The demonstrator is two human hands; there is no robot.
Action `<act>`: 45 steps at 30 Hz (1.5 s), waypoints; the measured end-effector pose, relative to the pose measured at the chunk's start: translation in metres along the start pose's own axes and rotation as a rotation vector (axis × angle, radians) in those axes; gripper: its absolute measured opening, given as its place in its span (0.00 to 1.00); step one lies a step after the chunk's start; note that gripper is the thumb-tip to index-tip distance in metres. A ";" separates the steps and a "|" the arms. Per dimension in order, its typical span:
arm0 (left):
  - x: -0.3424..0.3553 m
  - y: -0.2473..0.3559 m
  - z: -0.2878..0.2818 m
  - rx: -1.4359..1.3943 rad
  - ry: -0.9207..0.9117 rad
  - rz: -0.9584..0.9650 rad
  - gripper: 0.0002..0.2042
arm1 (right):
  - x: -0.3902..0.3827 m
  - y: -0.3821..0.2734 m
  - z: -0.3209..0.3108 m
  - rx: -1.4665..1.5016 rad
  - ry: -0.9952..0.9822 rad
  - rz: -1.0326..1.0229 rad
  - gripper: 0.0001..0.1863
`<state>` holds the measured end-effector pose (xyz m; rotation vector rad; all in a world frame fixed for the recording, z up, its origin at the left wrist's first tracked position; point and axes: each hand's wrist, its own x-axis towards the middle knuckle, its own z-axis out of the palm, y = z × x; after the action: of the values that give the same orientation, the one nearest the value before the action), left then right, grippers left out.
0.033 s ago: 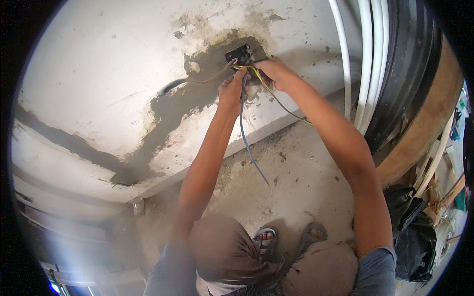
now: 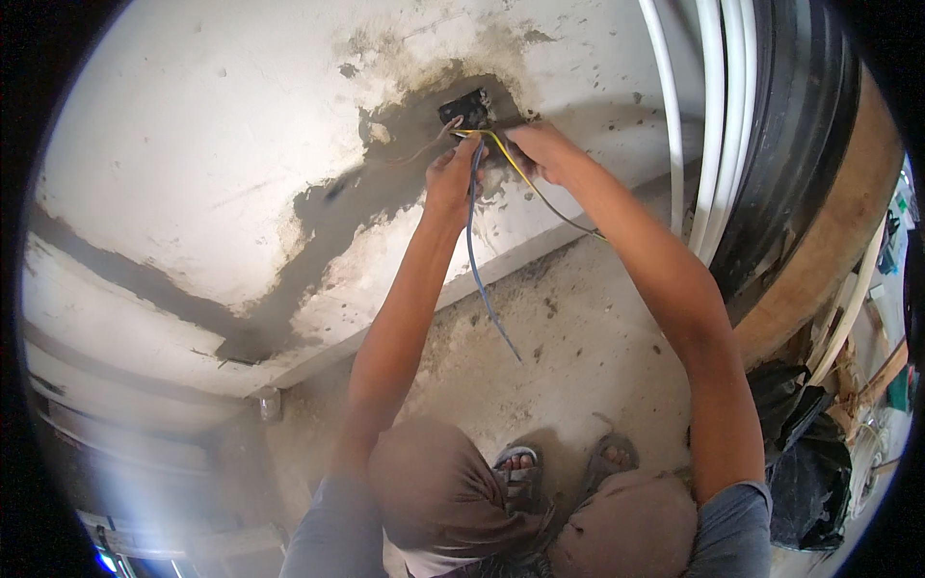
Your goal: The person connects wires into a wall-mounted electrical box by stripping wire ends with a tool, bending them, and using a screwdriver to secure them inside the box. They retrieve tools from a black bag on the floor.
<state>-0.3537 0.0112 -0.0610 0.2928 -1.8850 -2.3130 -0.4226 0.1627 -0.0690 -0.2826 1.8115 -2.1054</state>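
In the head view, the left hand (image 2: pixel 455 178) is raised to the wall (image 2: pixel 202 125), its thumb and fingers pinching a blue wire (image 2: pixel 478 270). From that pinch the wire hangs in a long curve, its free end well below the fingers. A yellow wire (image 2: pixel 509 156) arches out at the same fingertips, then slants down to the right, beneath the right hand (image 2: pixel 540 149), toward the right forearm. The right hand is just beside the left fingertips; its fingers are blurred and partly hidden — whether they spread or pinch, I cannot tell. Just above both sets of fingers sits a dark recessed box (image 2: pixel 464 106), ringed by grey plaster (image 2: pixel 414 116). A thin brown wire (image 2: pixel 409 156), blurred, trails left of the left fingers. Well to the right of the fingers stand white pipes (image 2: pixel 715 116) — any print on wires or pipes is too small to read.
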 end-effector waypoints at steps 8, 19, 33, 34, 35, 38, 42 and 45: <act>0.009 -0.015 -0.009 -0.457 -0.283 -0.188 0.11 | -0.039 0.088 -0.119 -1.617 -0.255 -0.044 0.08; 0.008 -0.036 0.008 -0.793 -0.585 -0.199 0.14 | -0.216 0.238 -0.151 -1.656 -0.648 -0.053 0.09; -0.094 -0.061 0.014 -0.446 -0.632 -0.196 0.17 | -0.209 0.101 -0.082 -0.507 -0.214 0.079 0.17; -0.099 -0.064 0.009 -0.412 -0.642 -0.222 0.18 | -0.198 0.102 -0.086 -0.562 -0.170 0.042 0.18; -0.103 -0.063 0.002 -0.374 -0.615 -0.243 0.19 | -0.186 0.106 -0.091 -0.615 -0.123 0.003 0.19; -0.110 -0.052 -0.039 -0.246 -0.646 -0.196 0.19 | -0.166 0.109 -0.093 -0.570 -0.019 -0.099 0.21; -0.094 -0.064 -0.084 -0.434 -0.741 -0.159 0.13 | -0.172 0.132 -0.081 -0.382 0.097 -0.083 0.20; -0.109 -0.046 -0.070 -0.331 -0.431 -0.234 0.10 | -0.198 0.232 -0.043 -0.556 0.309 -0.185 0.13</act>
<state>-0.2303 -0.0202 -0.1127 -0.0325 -1.6502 -2.9923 -0.2263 0.2501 -0.2899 -0.2793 2.6348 -1.7868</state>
